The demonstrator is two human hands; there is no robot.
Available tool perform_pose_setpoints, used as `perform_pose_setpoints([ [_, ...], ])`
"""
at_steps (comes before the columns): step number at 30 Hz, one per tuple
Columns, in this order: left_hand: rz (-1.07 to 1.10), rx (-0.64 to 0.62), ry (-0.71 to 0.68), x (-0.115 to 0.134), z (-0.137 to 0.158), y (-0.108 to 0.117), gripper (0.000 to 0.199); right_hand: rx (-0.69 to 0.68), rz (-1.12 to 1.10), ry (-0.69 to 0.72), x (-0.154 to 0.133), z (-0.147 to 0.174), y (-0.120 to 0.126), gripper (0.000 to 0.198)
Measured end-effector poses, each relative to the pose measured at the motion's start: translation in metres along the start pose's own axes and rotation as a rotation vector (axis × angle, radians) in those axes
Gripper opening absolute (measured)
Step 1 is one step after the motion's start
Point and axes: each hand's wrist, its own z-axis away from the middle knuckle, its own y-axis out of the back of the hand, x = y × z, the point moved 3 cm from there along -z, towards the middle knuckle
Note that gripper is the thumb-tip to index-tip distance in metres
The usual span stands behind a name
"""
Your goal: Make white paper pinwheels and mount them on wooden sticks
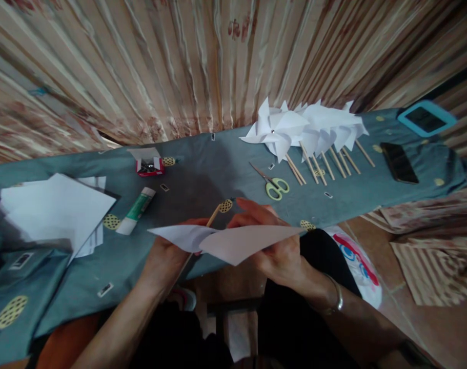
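A white paper pinwheel [244,243] is held between my hands above the table's near edge, seen nearly edge-on. Its thin wooden stick [214,215] slants up past the paper. My left hand [167,261] closes around the stick and the left side of the paper, its fingers partly covered. Behind the right blade, my right hand [277,251] grips the pinwheel with bent fingers, and the index finger points toward the stick's top. The paper hides most of that grip. Green-handled scissors [275,187] lie beyond my right hand.
Several finished pinwheels [275,128] lie in an overlapping row at the back right. White paper sheets [60,205], a glue stick [136,210] and a red box of small metal pieces [150,168] are on the left. A phone [399,162] and blue-framed device [426,118] are far right.
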Motion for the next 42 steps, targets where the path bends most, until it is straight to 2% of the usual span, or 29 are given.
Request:
perform_pose_setpoints([
  [8,-0.271,-0.178,-0.208,-0.008,-0.007,0.009,0.019,-0.034,0.098,-0.007,-0.002,0.000,0.003,0.056],
  [17,-0.583,-0.253,-0.390,-0.009,-0.010,0.009,0.024,-0.047,0.079,-0.036,-0.002,0.003,0.003,0.053],
  [21,-0.566,-0.288,-0.445,-0.010,-0.008,0.009,0.026,-0.043,0.036,-0.051,-0.001,0.004,0.002,0.051],
  [31,-0.360,-0.262,-0.378,0.008,-0.003,0.003,0.011,-0.053,0.044,-0.003,-0.004,-0.001,0.007,0.049],
  [36,-0.269,-0.253,-0.392,0.014,-0.003,-0.001,0.011,-0.052,0.029,-0.011,-0.004,0.000,0.008,0.051],
  [42,-0.190,-0.263,-0.326,0.012,0.000,0.001,0.013,-0.066,-0.011,-0.028,-0.002,0.003,0.005,0.055],
])
